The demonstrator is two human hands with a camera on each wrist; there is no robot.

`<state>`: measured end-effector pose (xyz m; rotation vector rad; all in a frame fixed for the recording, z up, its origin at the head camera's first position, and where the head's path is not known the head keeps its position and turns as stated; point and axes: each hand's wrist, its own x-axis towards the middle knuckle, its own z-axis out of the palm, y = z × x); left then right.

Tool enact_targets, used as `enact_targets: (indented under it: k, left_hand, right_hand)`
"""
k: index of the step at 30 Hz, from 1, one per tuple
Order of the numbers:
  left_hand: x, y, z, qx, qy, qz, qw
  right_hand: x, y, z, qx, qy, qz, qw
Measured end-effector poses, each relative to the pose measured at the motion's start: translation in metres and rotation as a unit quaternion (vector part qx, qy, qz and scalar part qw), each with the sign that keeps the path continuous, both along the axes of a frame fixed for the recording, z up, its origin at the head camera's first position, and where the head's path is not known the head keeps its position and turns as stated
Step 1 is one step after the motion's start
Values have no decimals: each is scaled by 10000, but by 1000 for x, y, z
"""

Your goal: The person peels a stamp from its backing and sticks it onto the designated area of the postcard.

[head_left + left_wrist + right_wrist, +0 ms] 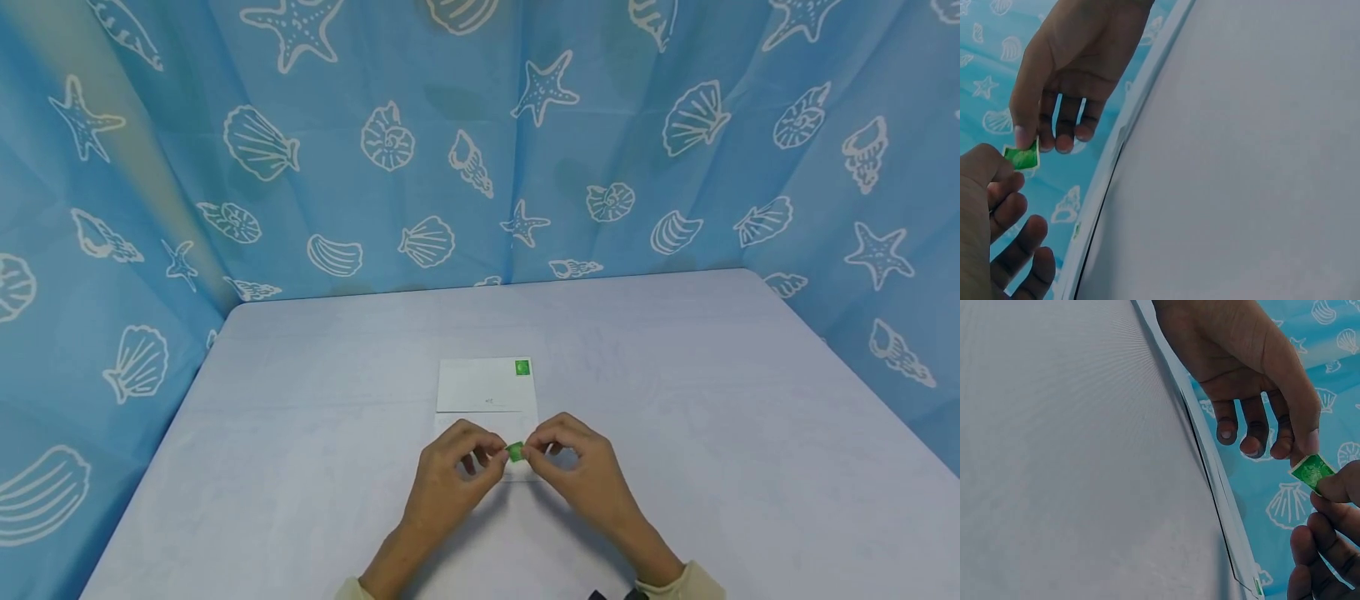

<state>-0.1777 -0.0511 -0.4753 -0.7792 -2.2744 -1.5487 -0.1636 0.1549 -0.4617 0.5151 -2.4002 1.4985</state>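
Note:
A small green postage stamp [515,452] with a pale border is stretched between both hands, above a white envelope [529,423]. My left hand [459,462] pinches its left side between thumb and forefinger. The other side is pinched by my right hand [576,457] in the same way. Both wrist views show the stamp [1022,157] close up, with the remaining fingers loosely bent. Just beyond lies a second white envelope [476,383], with a similar green stamp [522,367] at its upper right corner. The hands cover part of the nearer envelope.
The envelopes lie on a wide white table [315,450]. A blue curtain [480,108] printed with white shells and starfish surrounds its back and sides. Small black objects [636,594] show at the bottom edge beside the right sleeve [686,582].

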Motion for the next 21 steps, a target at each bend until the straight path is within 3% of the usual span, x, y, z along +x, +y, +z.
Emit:
enact_targets:
  k: [8, 16, 21]
  left_hand:
    - [-7, -10, 0, -124, 35, 186, 9997]
    - [-16, -26, 3, -309, 12, 522, 9982]
    - [-20, -36, 1, -321, 196, 693, 9969]
  right_hand:
    - [-2, 3, -1, -12, -450, -459, 9979]
    - [-3, 5, -1, -68, -450, -586, 9972]
    - [-6, 6, -4, -34, -457, -701, 9965]
